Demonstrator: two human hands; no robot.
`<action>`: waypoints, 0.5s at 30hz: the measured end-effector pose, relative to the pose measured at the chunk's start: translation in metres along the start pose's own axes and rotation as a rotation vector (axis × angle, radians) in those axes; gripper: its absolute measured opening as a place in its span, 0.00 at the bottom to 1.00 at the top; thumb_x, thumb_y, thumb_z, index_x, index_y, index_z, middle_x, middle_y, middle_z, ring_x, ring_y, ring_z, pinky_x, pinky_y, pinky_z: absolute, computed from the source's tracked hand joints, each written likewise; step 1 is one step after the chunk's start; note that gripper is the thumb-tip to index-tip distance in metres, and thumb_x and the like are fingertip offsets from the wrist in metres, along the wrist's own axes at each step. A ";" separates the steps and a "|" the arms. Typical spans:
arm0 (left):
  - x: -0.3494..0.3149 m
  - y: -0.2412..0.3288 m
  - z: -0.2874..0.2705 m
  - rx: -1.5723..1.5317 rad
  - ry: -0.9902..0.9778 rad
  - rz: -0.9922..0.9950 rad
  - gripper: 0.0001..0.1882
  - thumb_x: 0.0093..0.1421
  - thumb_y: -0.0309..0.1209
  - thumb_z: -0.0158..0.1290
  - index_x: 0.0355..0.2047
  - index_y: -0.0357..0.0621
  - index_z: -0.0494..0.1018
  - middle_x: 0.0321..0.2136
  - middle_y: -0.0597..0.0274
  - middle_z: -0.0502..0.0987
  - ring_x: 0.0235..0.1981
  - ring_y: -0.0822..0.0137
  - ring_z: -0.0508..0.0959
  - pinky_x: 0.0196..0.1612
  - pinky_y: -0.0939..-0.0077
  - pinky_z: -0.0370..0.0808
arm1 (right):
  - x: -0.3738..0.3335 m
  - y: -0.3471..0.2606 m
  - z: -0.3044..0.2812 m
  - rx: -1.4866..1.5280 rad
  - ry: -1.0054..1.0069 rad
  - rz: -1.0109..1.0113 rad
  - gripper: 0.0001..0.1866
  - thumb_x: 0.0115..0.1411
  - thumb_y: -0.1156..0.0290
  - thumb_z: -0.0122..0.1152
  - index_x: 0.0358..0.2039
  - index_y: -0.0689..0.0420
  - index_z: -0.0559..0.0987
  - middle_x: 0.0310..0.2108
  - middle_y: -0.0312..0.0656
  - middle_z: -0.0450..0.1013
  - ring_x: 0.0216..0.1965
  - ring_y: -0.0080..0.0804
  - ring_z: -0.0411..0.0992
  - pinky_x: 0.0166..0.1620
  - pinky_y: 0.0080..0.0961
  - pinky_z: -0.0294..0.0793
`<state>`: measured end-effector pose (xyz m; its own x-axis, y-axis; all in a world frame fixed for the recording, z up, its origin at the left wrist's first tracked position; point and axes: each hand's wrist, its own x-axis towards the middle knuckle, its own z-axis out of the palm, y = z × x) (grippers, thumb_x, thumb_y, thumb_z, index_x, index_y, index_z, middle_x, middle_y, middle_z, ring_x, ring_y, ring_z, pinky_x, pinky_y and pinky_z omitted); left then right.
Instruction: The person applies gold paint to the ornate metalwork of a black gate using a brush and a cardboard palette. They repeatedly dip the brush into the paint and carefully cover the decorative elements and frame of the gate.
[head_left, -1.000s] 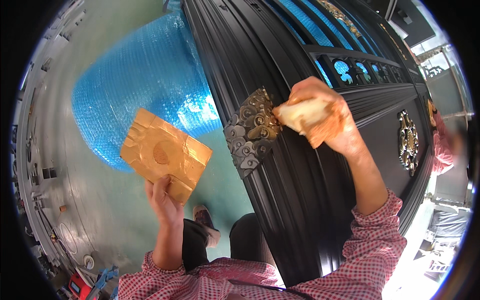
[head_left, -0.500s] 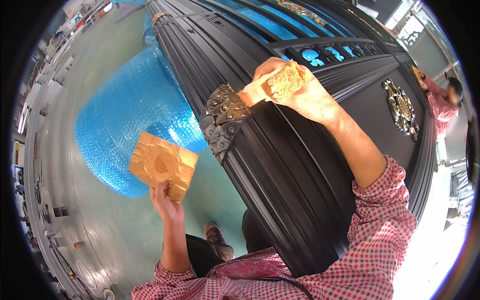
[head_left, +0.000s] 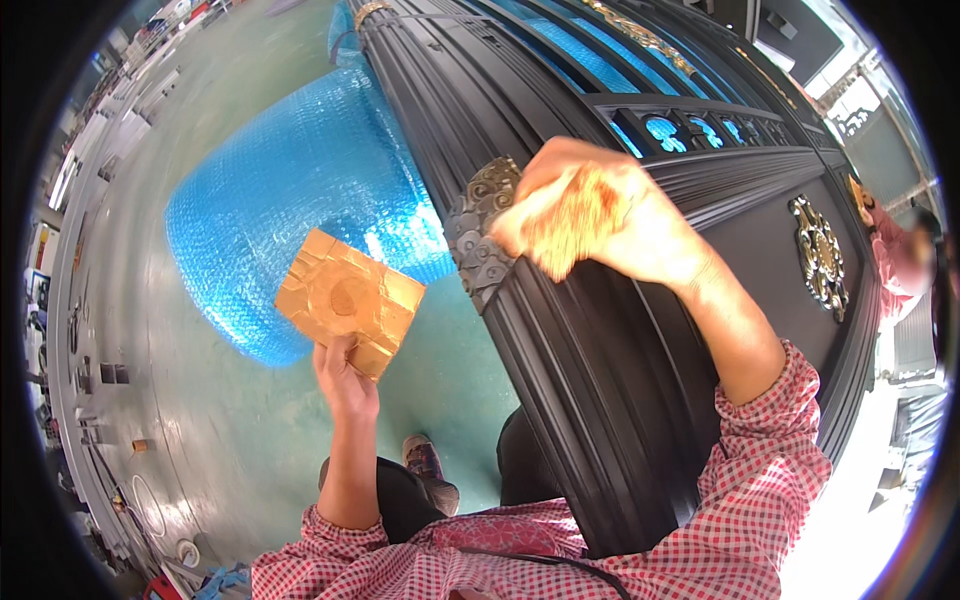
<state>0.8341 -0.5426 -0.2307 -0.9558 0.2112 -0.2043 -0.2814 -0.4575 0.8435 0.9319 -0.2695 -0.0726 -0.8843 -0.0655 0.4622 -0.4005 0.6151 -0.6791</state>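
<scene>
My left hand [head_left: 345,378] grips the lower edge of a flat gold-coated piece of cardboard [head_left: 350,300]. A darker round patch marks its middle. My right hand [head_left: 625,215], smeared by motion, is closed on a gold-stained, rough-textured wad that looks like a sponge [head_left: 572,225]. Its fingertips are at the right side of a raised scrollwork ornament [head_left: 483,262] on the black grooved door panel [head_left: 590,400]. The ornament's upper part looks golden, its lower part dark grey. My fingers hide part of the ornament and where the wad meets it.
A big roll of blue bubble wrap [head_left: 300,200] lies left of the panel. Farther right on the panel sits a gold-highlighted oval ornament [head_left: 820,258]. Another person [head_left: 895,260] in a pink top stands at the far right edge. My shoe [head_left: 424,458] rests on the green floor.
My right hand and the wad have tipped down, with the fingers now closer over the ornament. The whole view has shifted, moving the panel rightward. My left hand still holds the cardboard.
</scene>
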 end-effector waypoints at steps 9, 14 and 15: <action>-0.003 -0.001 -0.004 -0.013 0.033 0.000 0.16 0.54 0.23 0.41 0.44 0.35 0.63 0.39 0.60 0.70 0.38 0.70 0.72 0.38 0.76 0.70 | 0.004 -0.006 -0.001 -0.150 0.034 0.156 0.10 0.43 0.78 0.62 0.29 0.60 0.73 0.25 0.38 0.67 0.27 0.33 0.68 0.31 0.25 0.68; -0.005 0.001 -0.005 -0.021 0.000 -0.025 0.17 0.54 0.22 0.40 0.46 0.34 0.62 0.40 0.59 0.69 0.39 0.69 0.71 0.41 0.76 0.69 | 0.014 -0.034 0.008 -0.192 -0.023 0.087 0.09 0.43 0.80 0.58 0.29 0.61 0.73 0.23 0.39 0.66 0.25 0.34 0.67 0.30 0.25 0.67; -0.006 0.001 -0.004 -0.012 0.000 -0.033 0.17 0.54 0.22 0.40 0.46 0.34 0.62 0.41 0.59 0.69 0.40 0.69 0.71 0.41 0.75 0.69 | 0.015 -0.032 0.008 -0.336 -0.111 0.082 0.10 0.43 0.80 0.56 0.30 0.60 0.73 0.23 0.39 0.65 0.24 0.33 0.66 0.30 0.25 0.66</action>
<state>0.8389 -0.5478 -0.2312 -0.9461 0.2260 -0.2319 -0.3136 -0.4606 0.8304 0.9295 -0.2967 -0.0490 -0.9385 -0.0787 0.3362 -0.2419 0.8446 -0.4776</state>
